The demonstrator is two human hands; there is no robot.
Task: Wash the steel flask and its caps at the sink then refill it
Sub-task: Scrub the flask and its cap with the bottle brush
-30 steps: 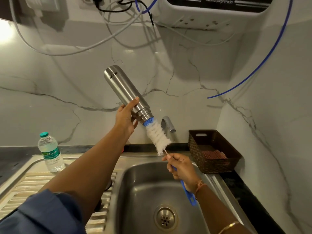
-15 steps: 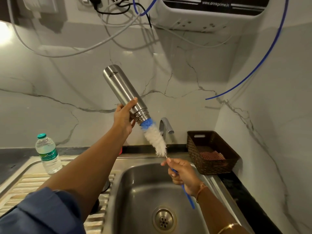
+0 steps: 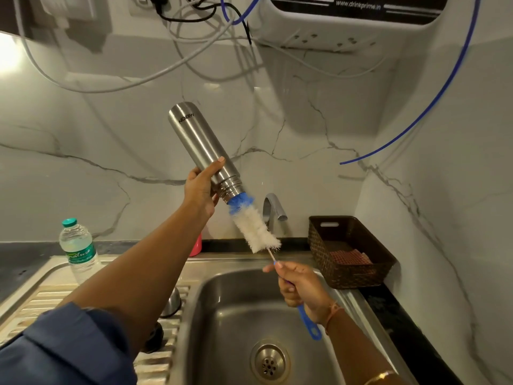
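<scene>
Since a second ago the white-and-blue bristled bottle brush has slid a little farther out of the flask, so more of its blue tuft shows at the mouth. Both hands sit nearly where they were.

Below them lies the stainless steel sink, with its ribbed drainboard to the left. A dark brown woven basket stands on the counter just right of the basin.

The tall brushed-steel cylindrical flask hangs above the sink, tilted mouth-down toward the right. The left hand wraps fingers and thumb round its body near the neck. The right hand curls its fingers round the brush's blue handle over the basin.

A clear plastic water bottle with a green cap stands at the drainboard's far edge. A rounded steel cap and a dark round cap lie on the drainboard, partly hidden by the left forearm.
</scene>
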